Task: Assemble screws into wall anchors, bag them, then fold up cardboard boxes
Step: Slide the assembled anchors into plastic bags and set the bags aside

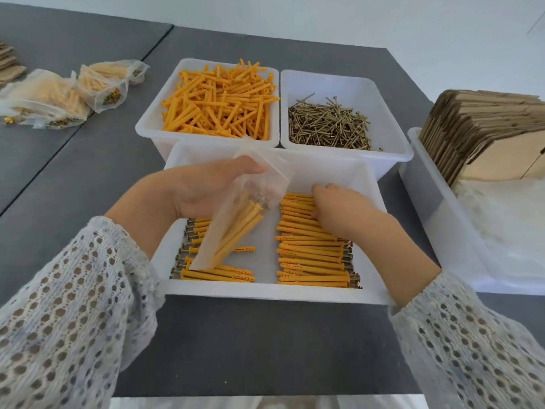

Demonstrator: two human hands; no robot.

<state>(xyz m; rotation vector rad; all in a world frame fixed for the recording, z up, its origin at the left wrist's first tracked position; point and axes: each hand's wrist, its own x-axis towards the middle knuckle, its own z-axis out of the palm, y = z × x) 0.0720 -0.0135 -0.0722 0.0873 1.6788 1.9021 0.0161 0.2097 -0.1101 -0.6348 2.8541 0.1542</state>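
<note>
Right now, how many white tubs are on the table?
4: the anchor tub back left, the screw tub beside it, the front tub under the hands, and the cardboard tub right.
</note>
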